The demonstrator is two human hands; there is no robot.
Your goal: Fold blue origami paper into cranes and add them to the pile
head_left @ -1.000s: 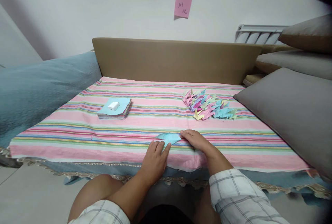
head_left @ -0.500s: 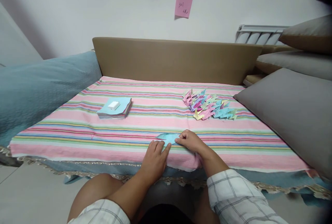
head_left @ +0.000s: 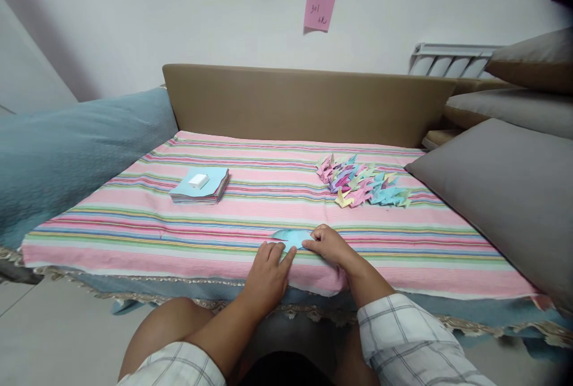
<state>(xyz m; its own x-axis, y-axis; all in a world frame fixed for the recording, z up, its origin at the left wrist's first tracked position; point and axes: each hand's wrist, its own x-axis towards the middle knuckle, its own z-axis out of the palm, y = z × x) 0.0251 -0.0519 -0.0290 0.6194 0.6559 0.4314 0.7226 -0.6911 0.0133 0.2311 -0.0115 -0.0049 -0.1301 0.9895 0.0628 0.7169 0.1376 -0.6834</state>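
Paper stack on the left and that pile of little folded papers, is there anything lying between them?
Nothing but striped cloth lies between the paper stack and the folded papers, as the head view shows.

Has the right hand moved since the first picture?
Yes: against the pile of folded paper, the right hand has shifted its fingertips slightly left and toward the person.

Pale plain wall was fronted by a long brown smooth backrest; light grey tiled floor was seen below.
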